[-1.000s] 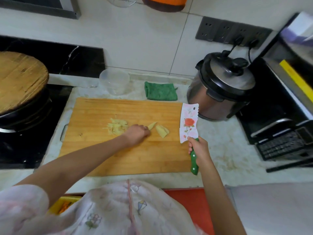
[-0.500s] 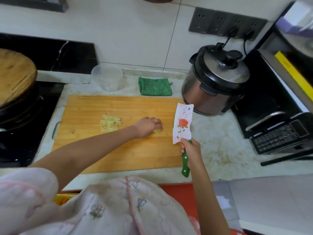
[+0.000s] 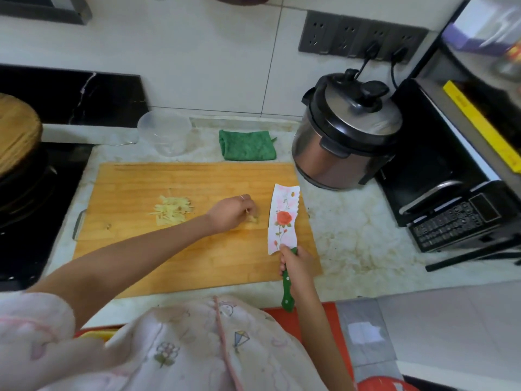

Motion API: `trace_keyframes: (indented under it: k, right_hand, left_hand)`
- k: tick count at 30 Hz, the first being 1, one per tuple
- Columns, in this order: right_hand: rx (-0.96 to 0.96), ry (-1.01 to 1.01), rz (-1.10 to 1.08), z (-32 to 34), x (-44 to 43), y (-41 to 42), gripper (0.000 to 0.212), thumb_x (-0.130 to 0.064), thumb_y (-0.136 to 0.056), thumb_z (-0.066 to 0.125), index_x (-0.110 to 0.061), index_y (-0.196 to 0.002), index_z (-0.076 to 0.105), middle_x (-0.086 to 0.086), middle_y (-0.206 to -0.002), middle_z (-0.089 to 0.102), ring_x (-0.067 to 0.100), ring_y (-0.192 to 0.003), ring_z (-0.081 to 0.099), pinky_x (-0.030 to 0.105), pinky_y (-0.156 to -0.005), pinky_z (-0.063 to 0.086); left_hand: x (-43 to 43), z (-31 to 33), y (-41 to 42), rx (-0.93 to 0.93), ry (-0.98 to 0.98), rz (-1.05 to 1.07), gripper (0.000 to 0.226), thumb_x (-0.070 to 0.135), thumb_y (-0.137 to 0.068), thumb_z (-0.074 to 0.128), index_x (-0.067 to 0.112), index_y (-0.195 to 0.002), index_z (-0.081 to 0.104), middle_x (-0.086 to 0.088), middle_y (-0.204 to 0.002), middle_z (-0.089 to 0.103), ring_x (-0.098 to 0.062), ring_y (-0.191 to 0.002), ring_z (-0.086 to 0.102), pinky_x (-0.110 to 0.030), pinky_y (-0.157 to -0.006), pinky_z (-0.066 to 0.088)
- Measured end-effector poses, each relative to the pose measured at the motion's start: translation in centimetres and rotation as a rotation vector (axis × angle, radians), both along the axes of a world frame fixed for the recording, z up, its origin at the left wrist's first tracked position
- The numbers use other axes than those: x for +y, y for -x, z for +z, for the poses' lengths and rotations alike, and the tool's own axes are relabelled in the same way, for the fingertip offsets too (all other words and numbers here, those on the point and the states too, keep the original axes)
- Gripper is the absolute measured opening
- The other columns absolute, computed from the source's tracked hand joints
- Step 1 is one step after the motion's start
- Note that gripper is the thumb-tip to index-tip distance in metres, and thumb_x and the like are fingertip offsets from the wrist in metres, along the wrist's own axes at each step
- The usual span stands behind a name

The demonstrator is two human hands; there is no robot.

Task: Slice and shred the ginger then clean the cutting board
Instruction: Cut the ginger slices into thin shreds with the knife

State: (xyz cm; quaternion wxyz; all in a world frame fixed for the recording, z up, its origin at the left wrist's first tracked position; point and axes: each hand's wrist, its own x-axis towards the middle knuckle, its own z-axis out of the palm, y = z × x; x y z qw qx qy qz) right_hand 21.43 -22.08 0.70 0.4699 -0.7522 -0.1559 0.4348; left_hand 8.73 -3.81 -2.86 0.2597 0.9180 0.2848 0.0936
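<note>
A wooden cutting board (image 3: 135,255) lies on the counter. A pile of shredded ginger (image 3: 171,209) sits left of its middle. My left hand (image 3: 231,211) reaches over the board with its fingers curled on a few ginger slices (image 3: 253,219), which it mostly hides. My right hand (image 3: 296,263) grips the green handle of a cleaver (image 3: 283,218) with a white, rose-printed blade. The blade lies over the board's right edge, just right of the slices.
A clear plastic cup (image 3: 165,134) and a folded green cloth (image 3: 248,145) lie behind the board. A pressure cooker (image 3: 346,131) stands at the right, a black appliance (image 3: 451,179) beyond it. A stove with a wooden-lidded pot (image 3: 17,136) is on the left.
My left hand moved right from beside the shredded pile and closed over the loose ginger slices. The cleaver stayed at the board's right edge in my right hand.
</note>
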Motion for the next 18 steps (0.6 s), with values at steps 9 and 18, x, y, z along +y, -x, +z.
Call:
trace_keyframes:
  k: [9,18]
  right_hand:
    - [-0.032,0.036,0.172,-0.7,1.5,1.7,0.024,-0.011,-0.093,0.052,-0.011,-0.07,0.047,0.002,-0.055,0.043,0.014,-0.047,0.038,0.024,-0.045,0.036]
    - [-0.213,0.012,0.377,-1.5,2.5,4.6,0.029,-0.012,-0.093,0.052,-0.01,-0.065,0.045,0.0,-0.055,0.044,0.013,-0.047,0.038,0.019,-0.04,0.033]
  left_hand:
    - [-4.3,0.7,6.6,-0.524,0.833,0.63,0.026,-0.011,-0.085,0.062,0.008,-0.102,0.062,-0.01,-0.085,0.054,-0.019,-0.071,0.058,-0.022,-0.063,0.057]
    - [-7.1,0.1,11.0,-0.686,0.231,0.7,0.033,-0.005,-0.076,0.067,0.027,-0.075,0.064,0.016,-0.084,0.066,-0.014,-0.088,0.067,-0.024,-0.076,0.052]
